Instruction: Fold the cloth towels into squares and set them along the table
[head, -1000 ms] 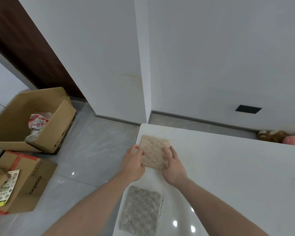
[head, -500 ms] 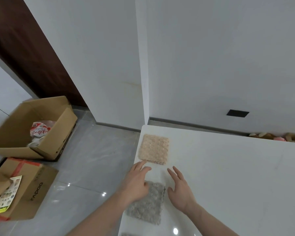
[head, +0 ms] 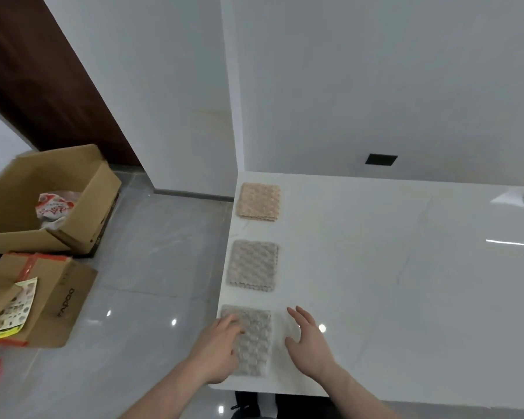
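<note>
Nubbly cloth towels [head: 252,265] on a glossy, perhaps stone table [head: 406,267]; matt cardboard boxes [head: 52,201].

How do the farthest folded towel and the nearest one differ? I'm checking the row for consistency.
The farthest towel is pinkish beige; the nearest towel is grey. The farthest towel lies untouched near the table's far corner, while the nearest towel has the left hand resting on it, the right hand open beside it. Both are folded into squares with a bumpy texture, lying flat along the table's left edge.
</note>
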The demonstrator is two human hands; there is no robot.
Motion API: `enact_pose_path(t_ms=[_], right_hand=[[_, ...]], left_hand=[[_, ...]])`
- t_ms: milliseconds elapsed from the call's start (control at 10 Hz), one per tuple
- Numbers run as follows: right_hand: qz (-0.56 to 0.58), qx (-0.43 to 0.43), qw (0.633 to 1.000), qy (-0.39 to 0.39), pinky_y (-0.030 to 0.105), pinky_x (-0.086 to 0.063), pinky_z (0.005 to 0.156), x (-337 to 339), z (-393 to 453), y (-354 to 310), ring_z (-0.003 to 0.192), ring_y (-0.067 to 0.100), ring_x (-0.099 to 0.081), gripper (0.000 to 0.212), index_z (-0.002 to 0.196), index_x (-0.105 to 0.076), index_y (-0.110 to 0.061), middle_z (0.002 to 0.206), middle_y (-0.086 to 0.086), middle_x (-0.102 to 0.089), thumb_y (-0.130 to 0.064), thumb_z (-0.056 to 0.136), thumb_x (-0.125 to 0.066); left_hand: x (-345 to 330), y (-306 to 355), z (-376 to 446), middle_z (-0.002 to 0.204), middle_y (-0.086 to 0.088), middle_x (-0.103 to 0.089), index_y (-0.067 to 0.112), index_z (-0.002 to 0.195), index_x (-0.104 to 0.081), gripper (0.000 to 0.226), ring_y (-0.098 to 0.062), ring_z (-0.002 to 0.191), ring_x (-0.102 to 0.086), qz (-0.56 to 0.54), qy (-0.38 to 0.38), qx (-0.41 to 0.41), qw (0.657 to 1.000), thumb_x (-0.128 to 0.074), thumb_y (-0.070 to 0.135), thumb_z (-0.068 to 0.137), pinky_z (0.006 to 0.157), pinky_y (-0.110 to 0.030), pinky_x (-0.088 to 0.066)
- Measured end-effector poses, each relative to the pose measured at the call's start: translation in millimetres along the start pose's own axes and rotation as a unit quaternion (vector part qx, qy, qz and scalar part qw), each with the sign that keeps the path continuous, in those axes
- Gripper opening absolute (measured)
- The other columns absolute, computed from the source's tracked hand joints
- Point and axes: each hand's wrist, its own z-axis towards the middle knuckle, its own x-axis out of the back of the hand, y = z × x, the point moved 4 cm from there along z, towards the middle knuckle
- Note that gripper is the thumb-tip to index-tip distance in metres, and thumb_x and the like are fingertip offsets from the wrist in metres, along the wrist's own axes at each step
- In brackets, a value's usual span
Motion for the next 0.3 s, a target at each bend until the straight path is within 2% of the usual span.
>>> enact_pose_path(t_ms=[100, 200, 300], right_hand=[[0.011, -0.011, 1.000, -0.005, 0.014, -0.026, 0.107, -4.2, -23.4, 8.6, 0.148, 0.008, -0.030, 0.070, 0.157, -0.035, -0.028, 0.166, -0.010, -0.020, -0.014, 0.091, -0.053], [0.027, -0.004, 1.000, 0.000, 0.010, -0.029, 0.096, 1.8, -39.8, 19.1, 0.126, -0.003, -0.043, 0.067, 0.156, -0.036, -0.029, 0.164, -0.012, -0.022, -0.015, 0.093, -0.054], [0.060, 0.010, 0.998, 0.023, 0.015, -0.035, 0.098, 19.1, -48.5, 26.8, 0.129, 0.001, -0.044, 0.064, 0.153, -0.040, -0.030, 0.162, -0.012, -0.028, -0.018, 0.092, -0.056]], left_hand=[[-15.0, 6.1, -10.7, 0.161, 0.005, -0.028, 0.025, 0.150, -0.043, 0.061, -0.018, 0.146, -0.030, 0.027, -0.059, 0.013, 0.998, -0.044, 0.016, 0.090, 0.120, -0.026, -0.024], [-22.9, 13.4, -19.7, 0.166, 0.003, -0.021, 0.023, 0.154, -0.037, 0.066, -0.021, 0.150, -0.025, 0.039, -0.080, 0.031, 0.996, -0.043, 0.015, 0.089, 0.122, -0.029, -0.021], [-19.8, 26.7, -22.1, 0.163, 0.004, -0.026, 0.024, 0.153, -0.038, 0.066, -0.020, 0.148, -0.027, 0.032, -0.039, 0.032, 0.998, -0.045, 0.015, 0.087, 0.121, -0.028, -0.026]])
